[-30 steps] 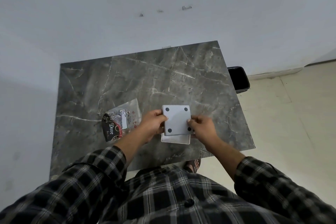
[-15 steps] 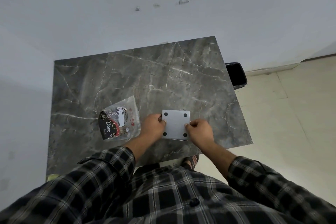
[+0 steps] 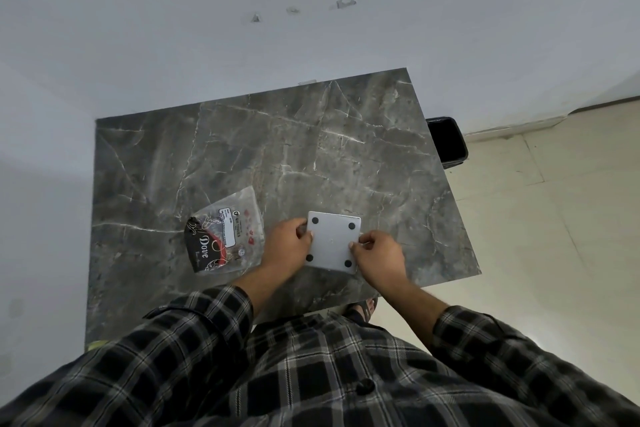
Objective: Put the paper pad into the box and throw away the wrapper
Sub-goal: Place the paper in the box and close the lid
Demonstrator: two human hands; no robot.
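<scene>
A flat square white box (image 3: 333, 242) with a black dot near each corner lies on the dark marble table (image 3: 277, 156), near its front edge. My left hand (image 3: 289, 243) grips the box's left side and my right hand (image 3: 375, 253) grips its right side. Left of my left hand lies a clear plastic wrapper (image 3: 223, 241) with black, red and white print reading "Dove". No paper pad shows; the box hides whatever is under or inside it.
A black bin (image 3: 446, 142) stands on the floor by the table's right edge, against the wall. Pale floor tiles run to the right. A white wall closes off the back and left. A sandalled foot (image 3: 362, 308) shows under the front edge.
The dotted white piece, held tilted above a second white piece a second ago, has come down flat onto it. Both hands stayed on its sides. The wrapper has not moved.
</scene>
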